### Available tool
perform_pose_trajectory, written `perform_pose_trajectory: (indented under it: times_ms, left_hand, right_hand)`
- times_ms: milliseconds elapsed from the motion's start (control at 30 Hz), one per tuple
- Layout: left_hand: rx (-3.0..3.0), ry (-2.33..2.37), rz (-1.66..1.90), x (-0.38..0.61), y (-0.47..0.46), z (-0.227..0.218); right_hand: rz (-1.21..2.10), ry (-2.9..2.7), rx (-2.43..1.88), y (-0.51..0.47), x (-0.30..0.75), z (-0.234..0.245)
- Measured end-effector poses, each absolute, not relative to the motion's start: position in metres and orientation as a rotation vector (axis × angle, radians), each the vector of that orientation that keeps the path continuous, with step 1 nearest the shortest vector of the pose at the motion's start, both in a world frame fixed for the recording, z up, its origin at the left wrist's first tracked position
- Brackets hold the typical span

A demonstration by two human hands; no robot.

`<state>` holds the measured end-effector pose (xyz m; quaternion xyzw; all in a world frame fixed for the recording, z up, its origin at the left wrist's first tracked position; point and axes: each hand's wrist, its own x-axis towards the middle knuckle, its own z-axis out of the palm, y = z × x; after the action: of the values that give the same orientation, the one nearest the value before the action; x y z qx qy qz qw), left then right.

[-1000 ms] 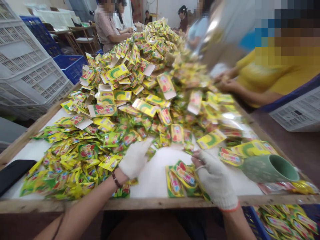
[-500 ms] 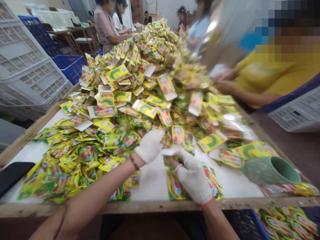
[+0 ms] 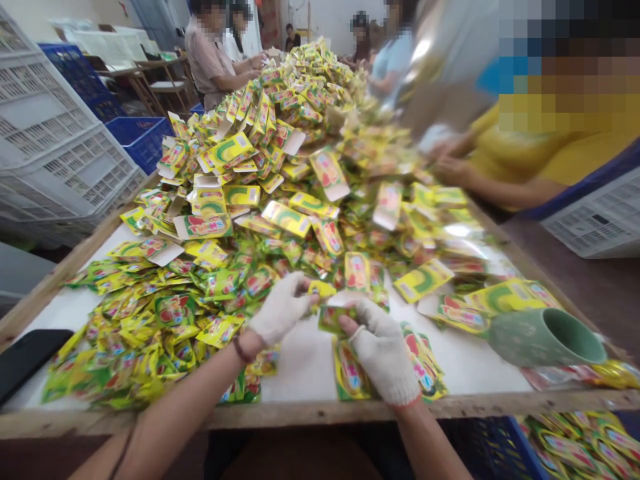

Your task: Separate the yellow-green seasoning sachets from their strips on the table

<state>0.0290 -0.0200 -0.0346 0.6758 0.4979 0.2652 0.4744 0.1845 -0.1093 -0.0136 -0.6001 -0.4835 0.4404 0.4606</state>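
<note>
My left hand (image 3: 281,311), in a white glove with bare fingertips, pinches a small yellow candy sachet (image 3: 321,289). My right hand (image 3: 384,352), gloved the same way, grips a small green and yellow carton (image 3: 331,319) whose white flap points up. The sachet is just above the left end of this carton; whether they touch is unclear. Flat cartons (image 3: 351,373) lie on the white tabletop under and beside my right hand. To the left of my left hand spreads a heap of shiny sachets (image 3: 175,310).
A tall pile of cartons (image 3: 290,220) fills the table's middle. A green cup (image 3: 545,337) lies on its side at right; a black phone (image 3: 33,360) lies at left. White crates (image 3: 60,133) stand left. A blue crate (image 3: 520,447) is below right. Several people work around the table.
My left hand has drawn back a little to the left, and a yellow sachet now shows at its fingertips. The carton in my right hand is turned so its printed side shows more.
</note>
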Motion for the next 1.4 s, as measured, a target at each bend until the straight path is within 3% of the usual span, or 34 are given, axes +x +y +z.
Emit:
perform_pose_trajectory:
  times_ms: [100, 333, 567, 700, 967, 1067, 1233, 1300, 1400]
  left_hand:
    - [1.235, 1.027, 0.743, 0.02, -0.046, -0.019]
    - [0.929, 1.023, 0.903, 0.017, -0.071, -0.017]
    - [0.991, 0.956, 0.985, 0.019, -0.068, -0.025]
    - [1.331, 0.941, 0.913, 0.017, -0.056, -0.013]
    - [2.796, 1.392, 0.697, 0.026, 0.067, 0.009]
    - [2.871, 1.44, 0.616, 0.029, 0.104, 0.007]
    - [2.734, 1.426, 0.862, 0.015, 0.094, 0.03]
    - [2.277, 1.276, 1.227, 0.01, 0.066, 0.04]
    - [1.447, 0.989, 1.306, 0.009, 0.014, 0.038]
  right_hand:
    - [1.127, -1.142, -1.44, -0.103, 0.179, -0.013]
    - [1.127, -1.184, -1.424, -0.1, 0.17, -0.014]
    - [1.222, -1.188, -1.364, -0.094, 0.166, -0.015]
    - [1.348, -1.044, -1.275, -0.089, 0.165, -0.015]
    - [1.289, -0.877, -1.32, -0.095, 0.159, -0.025]
    - [1.35, -0.821, -1.263, -0.099, 0.158, -0.026]
    - [1.301, -0.903, -1.23, -0.104, 0.167, -0.021]
    - [1.238, -0.931, -1.2, -0.104, 0.17, -0.021]
    - [1.164, -0.882, -1.076, -0.1, 0.167, -0.029]
